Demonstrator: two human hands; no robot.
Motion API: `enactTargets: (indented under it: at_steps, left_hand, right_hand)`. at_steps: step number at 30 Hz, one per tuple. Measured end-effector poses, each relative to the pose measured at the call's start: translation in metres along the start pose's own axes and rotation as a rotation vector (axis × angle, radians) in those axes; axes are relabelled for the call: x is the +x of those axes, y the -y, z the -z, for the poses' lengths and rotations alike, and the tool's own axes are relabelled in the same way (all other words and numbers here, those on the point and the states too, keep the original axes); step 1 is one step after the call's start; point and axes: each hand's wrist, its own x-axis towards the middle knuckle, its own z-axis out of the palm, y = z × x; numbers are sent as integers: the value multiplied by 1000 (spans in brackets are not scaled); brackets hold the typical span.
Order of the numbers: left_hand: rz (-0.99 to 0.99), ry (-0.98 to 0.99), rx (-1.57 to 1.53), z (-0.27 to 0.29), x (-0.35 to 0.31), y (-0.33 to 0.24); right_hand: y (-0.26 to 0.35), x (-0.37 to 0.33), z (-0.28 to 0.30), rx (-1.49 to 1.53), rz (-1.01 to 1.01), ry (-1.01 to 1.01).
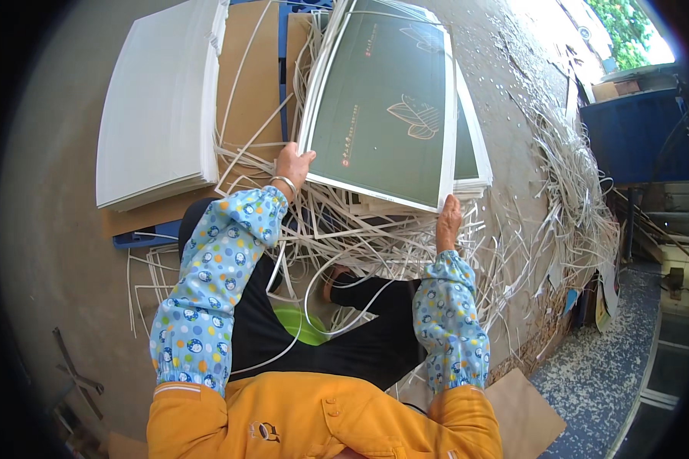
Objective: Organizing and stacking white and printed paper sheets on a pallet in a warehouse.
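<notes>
My left hand, with a bangle at its wrist, is closed on the near left edge of a large green printed sheet. The sheet has white margins and pale line drawings of leaves. At its near right corner my right hand pinches the white border. Whether one sheet or several are between my fingers is hard to make out. Below it lies a stack of similar sheets, its right side sticking out askew. Thin white paper strips lie tangled under the near edge and hang by my legs.
A tall stack of white sheets stands on the left, beside brown cardboard over a blue pallet. Heaps of white strips cover the floor at right, near a blue bin. Something bright green shows between my legs.
</notes>
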Motion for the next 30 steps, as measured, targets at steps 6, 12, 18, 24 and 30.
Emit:
enactTargets:
  at_steps: [6, 12, 18, 24, 30]
  left_hand:
    - [-77, 97, -130, -3, -8, -8]
    - [115, 221, -506, 1, -16, -19]
    - [30, 148, -492, 4, -7, 15]
    - [138, 131, -378, 24, -4, 21]
    - [133, 234, -469, 46, -5, 24]
  right_hand:
    - [10, 15, -6, -41, -141, -24]
    - [11, 28, 7, 682, -643, 148]
    - [68, 3, 38, 890, -427, 242]
    - [61, -116, 60, 915, -701, 225]
    - [45, -128, 59, 478, -840, 434]
